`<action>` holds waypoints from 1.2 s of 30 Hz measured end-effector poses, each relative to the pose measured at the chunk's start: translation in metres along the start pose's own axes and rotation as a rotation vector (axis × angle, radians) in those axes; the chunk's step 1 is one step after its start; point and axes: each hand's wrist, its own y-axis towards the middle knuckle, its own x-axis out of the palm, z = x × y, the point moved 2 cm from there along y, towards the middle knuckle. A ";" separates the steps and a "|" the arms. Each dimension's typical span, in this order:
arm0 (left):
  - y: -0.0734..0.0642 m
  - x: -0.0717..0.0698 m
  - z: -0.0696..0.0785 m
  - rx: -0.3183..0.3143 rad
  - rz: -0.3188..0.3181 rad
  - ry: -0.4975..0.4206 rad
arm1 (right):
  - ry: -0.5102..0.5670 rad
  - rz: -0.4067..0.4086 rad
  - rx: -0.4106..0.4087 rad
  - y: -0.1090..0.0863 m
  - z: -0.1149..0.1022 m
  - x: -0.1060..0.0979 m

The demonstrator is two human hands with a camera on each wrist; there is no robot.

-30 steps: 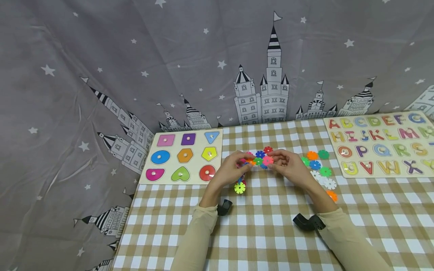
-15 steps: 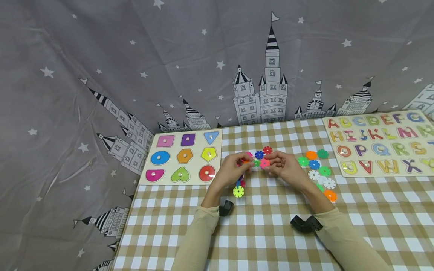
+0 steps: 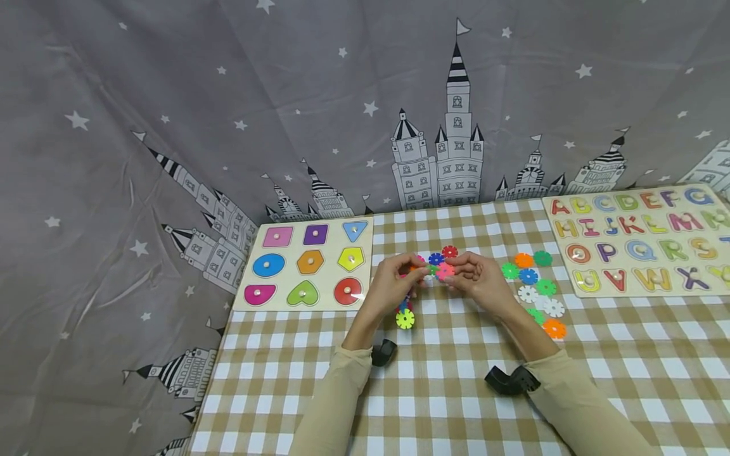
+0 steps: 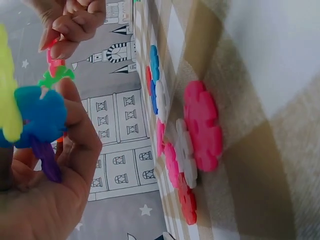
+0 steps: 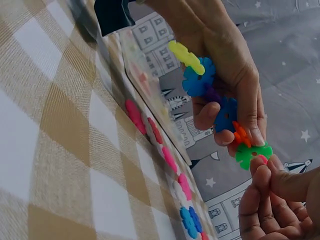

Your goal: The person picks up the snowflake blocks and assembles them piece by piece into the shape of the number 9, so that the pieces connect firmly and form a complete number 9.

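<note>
My left hand (image 3: 390, 284) grips a chain of slotted plastic flower discs joined edge to edge. In the right wrist view the chain runs from a yellow disc (image 5: 186, 57) through a blue disc (image 5: 199, 77), a purple one, another blue disc (image 5: 227, 114) and an orange disc (image 5: 242, 134) to a green disc (image 5: 245, 156) at its end. My left thumb and fingers pinch near that green end. Between thumb and fingertip, my right hand (image 3: 485, 282) pinches a pink disc (image 3: 445, 272) right at the green disc's edge; the right fingers partly hide it in the wrist views.
Loose flower discs lie behind the hands, among them a red disc (image 3: 450, 252). Several more, including an orange disc (image 3: 554, 329), lie right of the right hand. A shape puzzle board (image 3: 365, 304) stands left, an alphabet board (image 3: 582, 292) right, on a checked cloth (image 3: 450, 392).
Both hands stay together at the chain's green end, the right hand shifting slightly left with the pink disc. The hanging yellow end of the chain sways a little.
</note>
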 end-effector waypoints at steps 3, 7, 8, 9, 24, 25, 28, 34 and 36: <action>0.000 0.000 0.000 -0.005 -0.020 0.001 | -0.021 0.009 0.007 0.001 -0.001 -0.001; -0.001 -0.002 0.002 -0.048 -0.064 0.055 | -0.067 0.006 0.037 0.002 -0.002 -0.004; -0.001 -0.003 0.002 -0.057 -0.066 0.077 | -0.074 -0.001 0.044 0.002 -0.003 -0.005; -0.002 -0.005 0.002 -0.063 -0.066 0.100 | -0.079 -0.007 0.047 0.002 -0.003 -0.005; 0.000 -0.011 0.003 -0.055 -0.059 0.225 | -0.032 -0.023 0.079 0.002 0.000 -0.006; 0.001 -0.011 0.003 -0.057 -0.059 0.229 | -0.040 -0.022 0.082 0.003 0.000 -0.006; 0.001 -0.011 0.002 -0.061 -0.060 0.244 | -0.073 -0.027 0.089 0.003 0.001 -0.006; 0.001 -0.014 -0.001 -0.074 -0.058 0.241 | -0.211 -0.024 0.051 0.004 0.004 -0.012; 0.000 -0.015 -0.002 -0.079 -0.056 0.237 | -0.274 -0.015 0.023 0.005 0.005 -0.015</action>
